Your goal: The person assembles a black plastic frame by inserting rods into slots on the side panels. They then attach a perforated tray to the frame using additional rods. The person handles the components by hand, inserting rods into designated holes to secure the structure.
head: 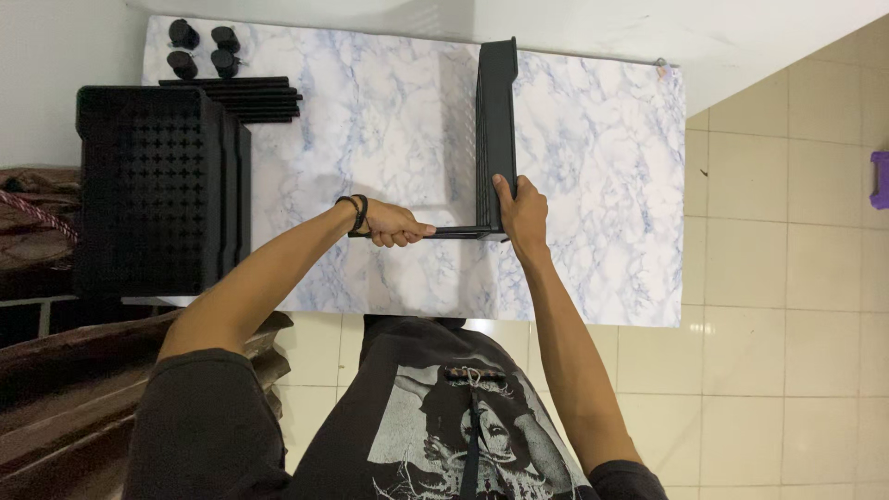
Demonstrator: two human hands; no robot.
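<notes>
A black plastic shelf tray (496, 120) stands on its edge on a blue-veined marble-pattern sheet (389, 130). My right hand (521, 208) grips the tray's near end. A thin black pole (454, 231) sticks out sideways from the tray's near corner, and my left hand (394, 223), with a black band on its wrist, is closed around that pole.
A stack of black perforated shelf trays (157, 185) sits at the sheet's left end. Several black poles (245, 97) lie behind the stack, with several black caster wheels (199, 48) at the far left corner. Beige floor tiles (787, 306) lie to the right, and a purple object (880, 181) at the right edge.
</notes>
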